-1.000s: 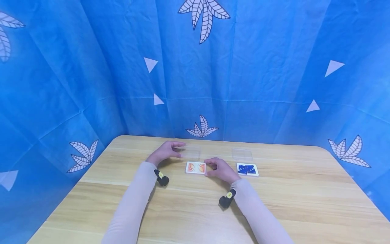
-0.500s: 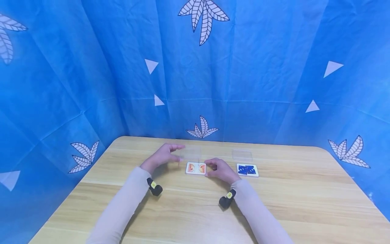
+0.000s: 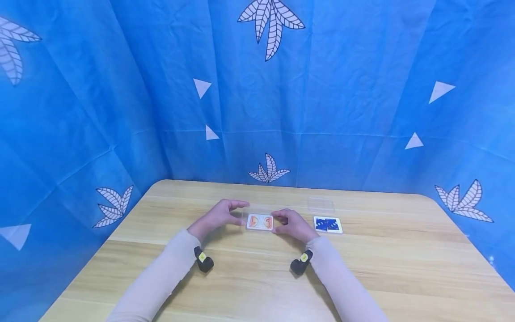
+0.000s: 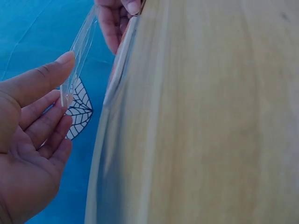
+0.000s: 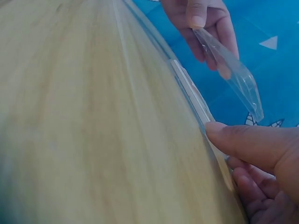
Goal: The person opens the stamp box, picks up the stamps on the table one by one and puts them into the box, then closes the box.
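Observation:
In the head view my left hand (image 3: 221, 214) is at the left end of a clear plastic lid. The left wrist view shows thumb and fingers pinching this lid (image 4: 83, 51) by one end, tilted and raised off the table. Beneath it lies a white-edged deck of cards (image 3: 259, 222) with orange figures, in a shallow clear case. My right hand (image 3: 295, 226) holds the right end of that case; in the right wrist view the thumb touches the near edge of the case (image 5: 190, 91). A small gap shows between lid and cards.
A second deck (image 3: 327, 224) with a blue pattern lies right of my right hand. Behind it rests another clear plastic lid (image 3: 320, 205). The wooden table (image 3: 249, 277) ends at a blue curtain (image 3: 342, 98) printed with leaves and triangles.
My left hand has brought the clear lid from behind the orange deck toward me, so it now hangs over the cards. The right hand has stayed at the case's end.

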`<state>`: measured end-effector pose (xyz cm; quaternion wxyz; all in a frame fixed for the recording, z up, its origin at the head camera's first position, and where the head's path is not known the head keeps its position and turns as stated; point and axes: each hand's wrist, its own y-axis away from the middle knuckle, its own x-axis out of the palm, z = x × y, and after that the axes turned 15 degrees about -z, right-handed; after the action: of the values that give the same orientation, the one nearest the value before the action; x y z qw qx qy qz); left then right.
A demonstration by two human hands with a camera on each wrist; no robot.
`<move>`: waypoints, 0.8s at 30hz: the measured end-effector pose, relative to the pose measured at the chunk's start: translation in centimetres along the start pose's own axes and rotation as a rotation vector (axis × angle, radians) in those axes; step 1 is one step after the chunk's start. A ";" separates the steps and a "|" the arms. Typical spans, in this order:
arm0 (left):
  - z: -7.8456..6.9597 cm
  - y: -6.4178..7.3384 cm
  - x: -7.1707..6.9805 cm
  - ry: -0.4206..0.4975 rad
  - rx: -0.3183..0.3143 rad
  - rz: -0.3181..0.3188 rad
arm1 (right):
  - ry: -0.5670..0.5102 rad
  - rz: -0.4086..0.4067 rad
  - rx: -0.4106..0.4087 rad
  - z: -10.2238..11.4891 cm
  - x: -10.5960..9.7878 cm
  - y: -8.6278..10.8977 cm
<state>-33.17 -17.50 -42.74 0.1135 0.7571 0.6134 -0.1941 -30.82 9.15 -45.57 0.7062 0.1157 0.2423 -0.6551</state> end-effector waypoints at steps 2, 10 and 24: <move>0.0 0.0 0.2 -0.004 0.003 0.001 | -0.002 0.000 -0.003 0.0 0.0 0.0; 0.2 -0.2 1.1 0.017 -0.042 -0.008 | 0.001 -0.006 0.002 0.0 -0.2 -0.1; 0.6 -0.3 1.8 0.018 -0.064 -0.017 | -0.019 -0.019 0.033 0.2 -0.1 0.1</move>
<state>-33.29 -16.11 -44.05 0.1302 0.7497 0.6265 -0.1684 -30.73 9.13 -45.41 0.7003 0.1188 0.2256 -0.6667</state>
